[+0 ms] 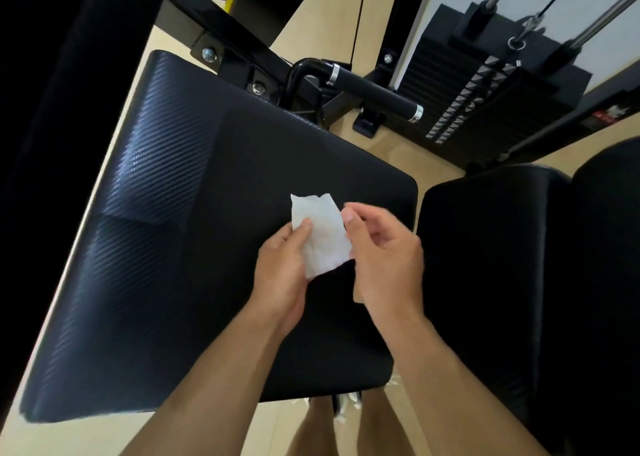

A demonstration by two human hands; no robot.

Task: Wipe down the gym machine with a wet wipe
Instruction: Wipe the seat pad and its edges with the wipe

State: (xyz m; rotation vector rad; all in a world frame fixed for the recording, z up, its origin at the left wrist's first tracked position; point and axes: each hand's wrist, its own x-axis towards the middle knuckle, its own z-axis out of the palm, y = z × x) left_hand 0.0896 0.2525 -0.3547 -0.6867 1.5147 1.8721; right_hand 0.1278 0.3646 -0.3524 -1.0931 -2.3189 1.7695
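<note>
A white wet wipe, folded into a small rectangle, hangs above the black padded seat of the gym machine. My left hand pinches its left edge with thumb on top. My right hand grips its right edge between thumb and fingers; a corner of the wipe shows under that palm. Both hands hover over the seat's right half, apart from the pad.
A black handle bar with chrome rings juts out behind the seat. A weight stack with guide rods stands at the back right. Black roller pads sit to the right. A black upright fills the left edge. The floor is pale wood.
</note>
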